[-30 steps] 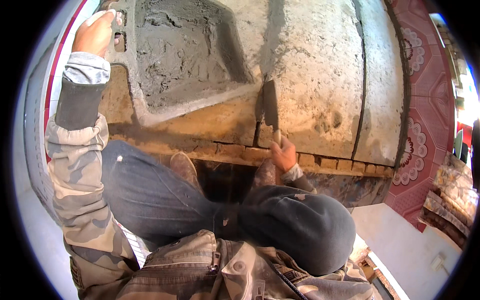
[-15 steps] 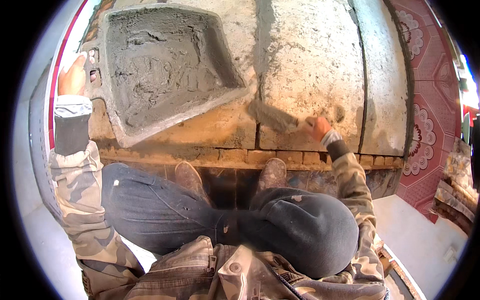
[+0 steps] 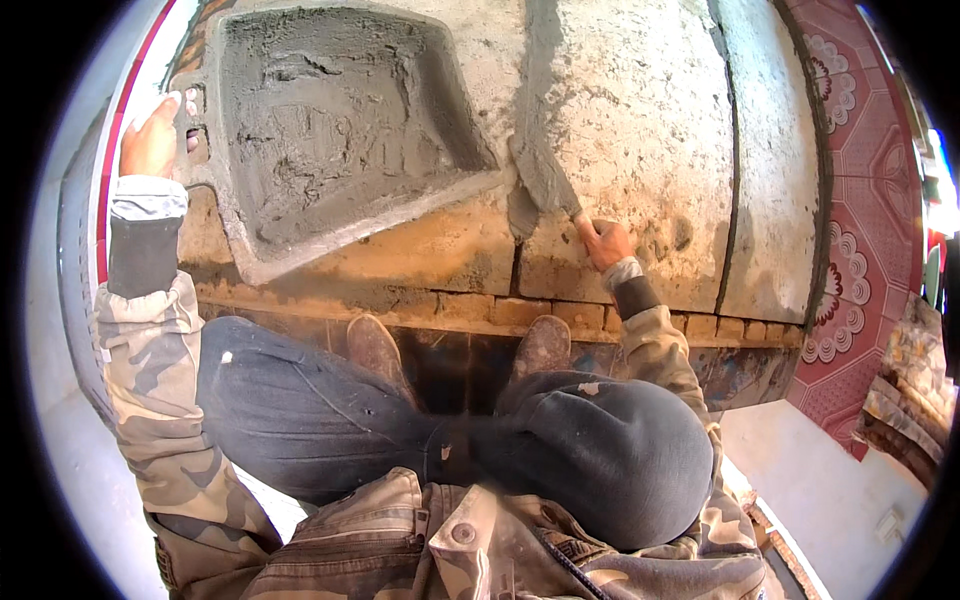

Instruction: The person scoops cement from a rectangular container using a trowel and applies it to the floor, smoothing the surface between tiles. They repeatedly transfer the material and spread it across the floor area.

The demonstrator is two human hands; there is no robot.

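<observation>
My left hand (image 3: 150, 142) is closed around the slotted handle of a shallow pan (image 3: 330, 243), its fingertips showing through the slots. Wet grey mortar (image 3: 320, 140) coats the inside of the pan, thicker toward the far side. My right hand (image 3: 606, 244) grips the handle of a trowel (image 3: 545, 178). The mortar-smeared blade lies over the seam between two pale slabs, just right of the pan's near right corner. A band of fresh mortar (image 3: 541, 60) runs along that seam away from me, and a dab of it sits beside the blade.
Another slab (image 3: 775, 150) lies to the right beyond a dark open joint (image 3: 733, 130). Brick edging (image 3: 580, 318) borders the slabs in front of my boots (image 3: 542, 348). Patterned red tiles (image 3: 845, 250) line the right side, near a stack of brownish pieces (image 3: 905, 385).
The trowel has turned from lying crosswise to pointing along the seam, and mortar now shows along more of the joint. My right hand has shifted left. The left hand still holds the pan.
</observation>
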